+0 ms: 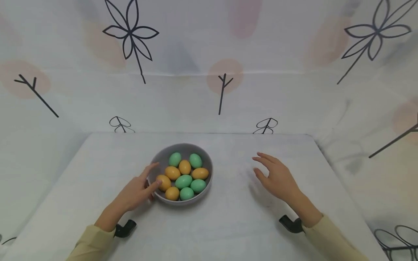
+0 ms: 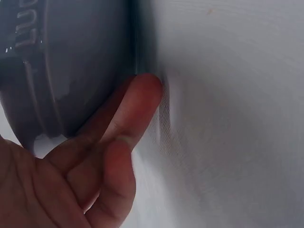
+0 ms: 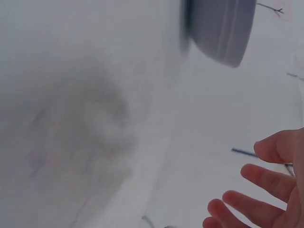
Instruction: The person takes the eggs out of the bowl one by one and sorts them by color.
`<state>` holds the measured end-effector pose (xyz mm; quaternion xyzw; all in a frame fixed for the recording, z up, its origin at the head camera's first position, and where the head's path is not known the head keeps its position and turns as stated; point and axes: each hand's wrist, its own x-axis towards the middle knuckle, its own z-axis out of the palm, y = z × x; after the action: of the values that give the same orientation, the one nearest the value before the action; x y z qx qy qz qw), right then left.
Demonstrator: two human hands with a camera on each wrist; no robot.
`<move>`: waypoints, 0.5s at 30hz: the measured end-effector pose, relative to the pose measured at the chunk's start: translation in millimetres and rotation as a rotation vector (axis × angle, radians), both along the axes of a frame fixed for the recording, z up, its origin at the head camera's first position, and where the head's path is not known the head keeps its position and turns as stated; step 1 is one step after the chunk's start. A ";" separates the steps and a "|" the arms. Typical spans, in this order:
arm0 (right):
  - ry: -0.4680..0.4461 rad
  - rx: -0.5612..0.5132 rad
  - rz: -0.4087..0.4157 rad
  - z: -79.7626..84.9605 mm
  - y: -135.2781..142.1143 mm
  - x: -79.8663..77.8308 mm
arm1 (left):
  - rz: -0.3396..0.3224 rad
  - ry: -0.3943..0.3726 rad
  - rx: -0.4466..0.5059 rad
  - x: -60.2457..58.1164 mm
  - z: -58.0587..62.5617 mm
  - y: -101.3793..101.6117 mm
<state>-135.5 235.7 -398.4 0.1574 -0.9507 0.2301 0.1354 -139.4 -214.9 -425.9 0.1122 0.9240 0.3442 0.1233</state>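
Note:
A round grey bowl (image 1: 209, 188) stands on the white table, holding several green eggs (image 1: 184, 182) and several orange-yellow eggs (image 1: 172, 173). My left hand (image 1: 135, 190) grips the bowl's left side, thumb over the rim beside an orange-yellow egg. In the left wrist view, fingers (image 2: 137, 102) of that hand lie against the outer wall, low by the tabletop. Off to the right of the bowl, my right hand (image 1: 279, 179) hovers over the table with fingers spread and nothing held. The right wrist view shows its fingers apart, with the bowl (image 3: 223, 28) farther off.
The table (image 1: 228, 232) is covered in white cloth. Behind it and along the sides hangs a pale fabric backdrop (image 1: 183, 101) with drawn leaves and twigs. Black wrist mounts (image 1: 125, 228) stick out by both cuffs.

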 end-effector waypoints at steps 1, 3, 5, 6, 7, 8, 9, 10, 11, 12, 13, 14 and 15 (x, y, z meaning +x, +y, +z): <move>0.006 -0.004 0.019 1.5 -6.4 -3.4 | 0.005 -0.011 0.002 0.0 0.2 0.1; 0.015 -0.018 0.059 5.1 -18.7 -9.3 | 0.007 -0.030 0.015 -0.3 0.0 0.2; 0.018 -0.032 0.097 9.2 -30.9 -13.7 | 0.005 -0.044 0.030 -0.6 -0.6 0.1; 0.015 -0.041 0.116 11.4 -36.7 -15.6 | 0.002 -0.051 0.037 -0.7 -1.0 0.0; 0.012 -0.050 0.135 13.4 -42.1 -17.4 | 0.000 -0.060 0.044 -0.8 -1.3 -0.2; 0.005 -0.060 0.153 15.3 -47.3 -19.0 | -0.003 -0.068 0.050 -0.8 -1.3 -0.4; -0.003 -0.067 0.169 17.2 -52.3 -20.7 | -0.004 -0.073 0.055 -0.8 -1.2 -0.5; -0.011 -0.075 0.185 19.0 -57.0 -22.4 | -0.004 -0.078 0.058 -0.7 -0.9 -0.5; -0.020 -0.085 0.201 20.6 -61.5 -24.2 | -0.005 -0.082 0.060 -0.6 -0.6 -0.4; -0.029 -0.096 0.218 22.2 -65.7 -26.1 | -0.006 -0.086 0.060 -0.5 -0.2 -0.3; -0.038 -0.103 0.229 23.6 -69.7 -27.9 | -0.005 -0.090 0.060 -0.4 0.2 -0.1; -0.048 -0.112 0.240 24.9 -73.7 -29.6 | -0.004 -0.095 0.061 -0.1 0.8 0.3; -0.058 -0.119 0.250 26.4 -77.6 -31.5 | -0.002 -0.098 0.060 0.0 1.1 0.7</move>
<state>-167.0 158.1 -372.1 0.2597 -0.9119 0.3055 0.0873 -139.5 -214.1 -424.8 0.0997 0.9060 0.3768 0.1651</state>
